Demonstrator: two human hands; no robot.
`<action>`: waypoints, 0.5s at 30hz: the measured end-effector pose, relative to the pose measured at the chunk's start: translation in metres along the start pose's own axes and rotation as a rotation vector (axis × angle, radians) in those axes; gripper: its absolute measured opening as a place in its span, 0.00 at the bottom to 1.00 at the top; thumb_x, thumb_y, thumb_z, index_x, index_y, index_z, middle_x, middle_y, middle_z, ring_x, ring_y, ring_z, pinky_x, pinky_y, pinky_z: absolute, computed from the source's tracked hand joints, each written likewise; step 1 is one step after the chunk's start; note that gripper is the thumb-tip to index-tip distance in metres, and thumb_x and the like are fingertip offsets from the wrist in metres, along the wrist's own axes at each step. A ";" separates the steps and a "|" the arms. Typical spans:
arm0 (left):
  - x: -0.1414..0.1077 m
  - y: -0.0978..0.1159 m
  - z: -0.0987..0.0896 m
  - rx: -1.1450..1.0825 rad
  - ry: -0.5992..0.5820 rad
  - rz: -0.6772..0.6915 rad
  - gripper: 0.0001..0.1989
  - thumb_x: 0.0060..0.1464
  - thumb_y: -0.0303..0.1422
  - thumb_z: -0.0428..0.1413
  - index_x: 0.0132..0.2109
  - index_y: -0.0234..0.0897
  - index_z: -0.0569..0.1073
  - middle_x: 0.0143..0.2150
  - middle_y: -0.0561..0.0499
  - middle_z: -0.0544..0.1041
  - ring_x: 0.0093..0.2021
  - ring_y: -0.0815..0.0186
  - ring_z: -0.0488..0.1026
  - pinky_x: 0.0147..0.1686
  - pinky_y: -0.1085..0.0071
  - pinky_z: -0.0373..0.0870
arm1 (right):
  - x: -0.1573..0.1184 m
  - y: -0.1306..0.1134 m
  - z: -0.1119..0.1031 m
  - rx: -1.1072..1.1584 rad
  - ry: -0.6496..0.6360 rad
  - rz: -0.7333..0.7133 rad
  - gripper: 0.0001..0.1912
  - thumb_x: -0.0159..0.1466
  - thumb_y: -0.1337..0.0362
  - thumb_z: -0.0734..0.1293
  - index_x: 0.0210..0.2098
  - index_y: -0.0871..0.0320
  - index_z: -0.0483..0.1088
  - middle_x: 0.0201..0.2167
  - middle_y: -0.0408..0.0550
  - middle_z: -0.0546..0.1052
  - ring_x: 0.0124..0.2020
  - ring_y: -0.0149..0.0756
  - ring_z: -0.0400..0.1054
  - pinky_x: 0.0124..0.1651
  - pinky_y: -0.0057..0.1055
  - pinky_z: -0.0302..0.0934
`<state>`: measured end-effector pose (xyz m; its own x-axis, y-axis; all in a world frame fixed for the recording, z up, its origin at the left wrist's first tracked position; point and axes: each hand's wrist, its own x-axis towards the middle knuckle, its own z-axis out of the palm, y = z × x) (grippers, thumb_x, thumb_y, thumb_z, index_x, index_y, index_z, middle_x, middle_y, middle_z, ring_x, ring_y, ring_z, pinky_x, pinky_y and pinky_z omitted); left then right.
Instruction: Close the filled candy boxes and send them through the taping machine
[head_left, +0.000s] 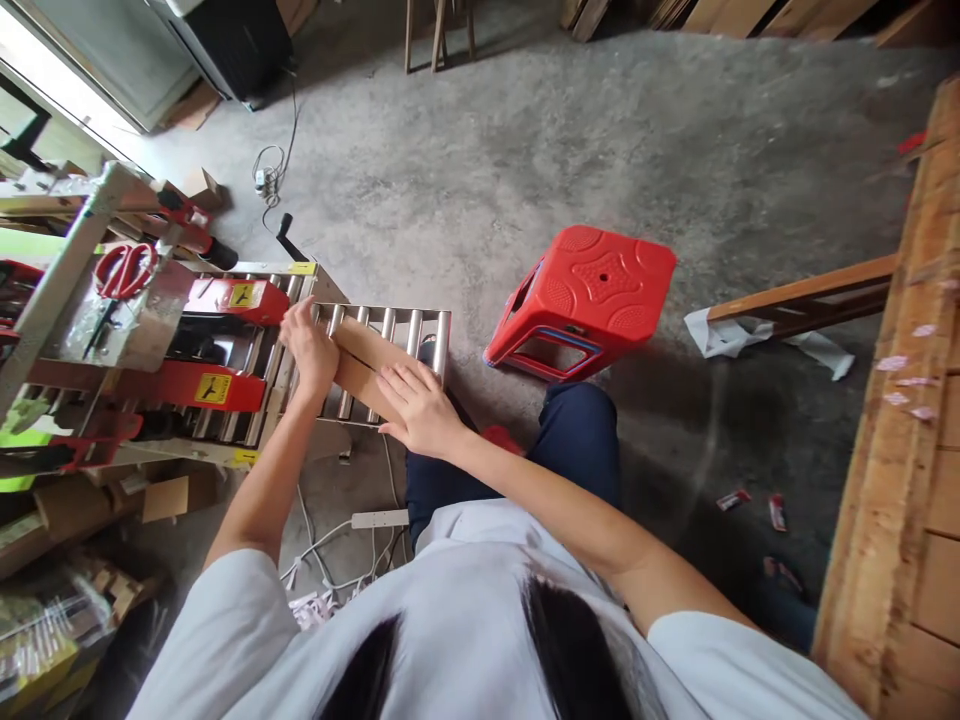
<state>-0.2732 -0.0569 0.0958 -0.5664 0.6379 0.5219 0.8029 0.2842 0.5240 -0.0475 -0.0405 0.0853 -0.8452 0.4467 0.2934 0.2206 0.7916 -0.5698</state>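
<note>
A small brown cardboard box (358, 378) lies slantwise on the metal rollers of a short conveyor (415, 335), a dark gap running between its top flaps. My right hand (421, 412) rests flat on the near right part of the box, fingers stretched out over the flaps. At the box's left end is my left hand (311, 350), its fingers extended upward and its palm side close to the cardboard; whether it presses on the box I cannot tell. Just left of that hand sit the red side guides (238, 300) of a taping machine, marked with yellow warning labels.
Red-handled scissors (124, 272) lie on top of the machine. A red plastic stool (592, 285) stands right of the conveyor. Cables and a power strip (380, 519) are near my legs. A wooden-edged surface (874, 480) with stacked cartons runs along the right.
</note>
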 end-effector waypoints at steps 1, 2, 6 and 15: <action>-0.012 0.006 -0.005 -0.061 0.055 0.022 0.22 0.61 0.26 0.43 0.60 0.33 0.66 0.59 0.34 0.68 0.62 0.50 0.64 0.63 0.48 0.56 | -0.002 0.002 0.005 0.000 -0.005 0.000 0.38 0.62 0.57 0.72 0.67 0.65 0.60 0.68 0.62 0.60 0.71 0.55 0.50 0.74 0.58 0.36; -0.027 0.014 -0.009 -0.113 0.054 0.058 0.22 0.63 0.30 0.43 0.62 0.34 0.64 0.61 0.35 0.67 0.64 0.51 0.62 0.64 0.50 0.55 | -0.002 0.005 0.008 0.021 -0.003 0.002 0.38 0.62 0.58 0.72 0.67 0.65 0.59 0.68 0.63 0.60 0.71 0.54 0.50 0.74 0.58 0.36; -0.093 0.050 -0.007 -0.088 -0.384 0.316 0.37 0.62 0.51 0.47 0.70 0.36 0.54 0.70 0.37 0.59 0.72 0.47 0.51 0.69 0.48 0.48 | 0.000 0.022 -0.010 0.322 -0.018 -0.006 0.39 0.60 0.69 0.68 0.69 0.61 0.55 0.68 0.59 0.62 0.71 0.48 0.52 0.72 0.51 0.47; -0.052 0.020 -0.023 0.126 -0.381 0.228 0.35 0.58 0.49 0.55 0.65 0.30 0.65 0.67 0.31 0.63 0.68 0.39 0.57 0.66 0.42 0.55 | -0.129 0.059 -0.093 0.549 0.347 0.382 0.30 0.64 0.61 0.67 0.64 0.52 0.62 0.52 0.53 0.78 0.50 0.40 0.75 0.56 0.45 0.70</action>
<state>-0.2321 -0.1014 0.0944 -0.2834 0.9049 0.3175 0.9287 0.1764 0.3263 0.1202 -0.0122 0.0854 -0.5369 0.8260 0.1716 0.1166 0.2741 -0.9546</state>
